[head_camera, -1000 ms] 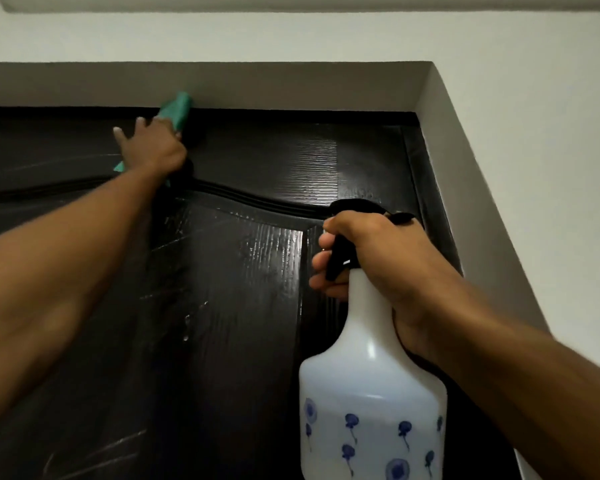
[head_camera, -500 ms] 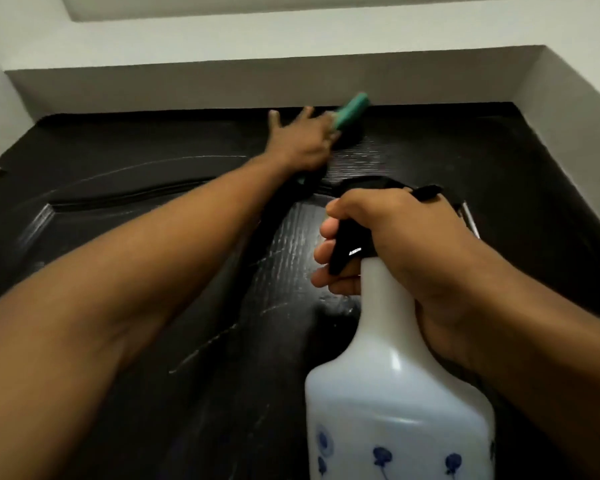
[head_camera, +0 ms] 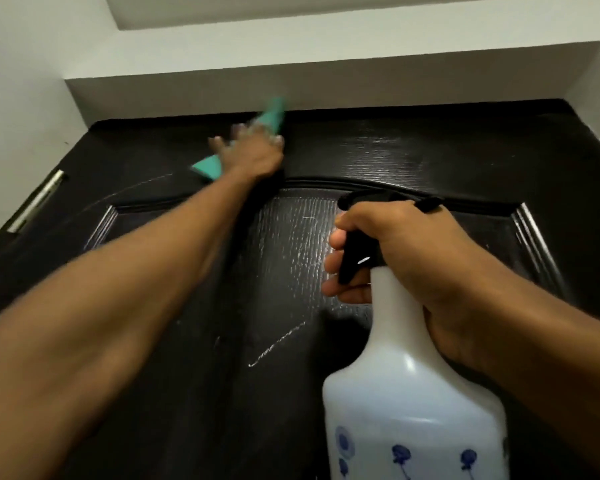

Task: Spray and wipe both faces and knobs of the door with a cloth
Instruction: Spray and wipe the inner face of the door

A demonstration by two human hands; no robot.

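White wall above, the dark door point(head_camera: 413, 161) shines wet where my left hand point(head_camera: 253, 152) presses the green cloth point(head_camera: 208, 168) flat near its top edge, and my right hand point(head_camera: 406, 258) grips the spray bottle point(head_camera: 416, 410), which I think could slip or spray by accident.

Your left hand point(head_camera: 253, 150) presses the teal cloth point(head_camera: 208, 167) flat against the top of the dark door point(head_camera: 430, 157), just below the frame. Your right hand point(head_camera: 406, 258) grips the white spray bottle point(head_camera: 413, 403) by its black trigger head.
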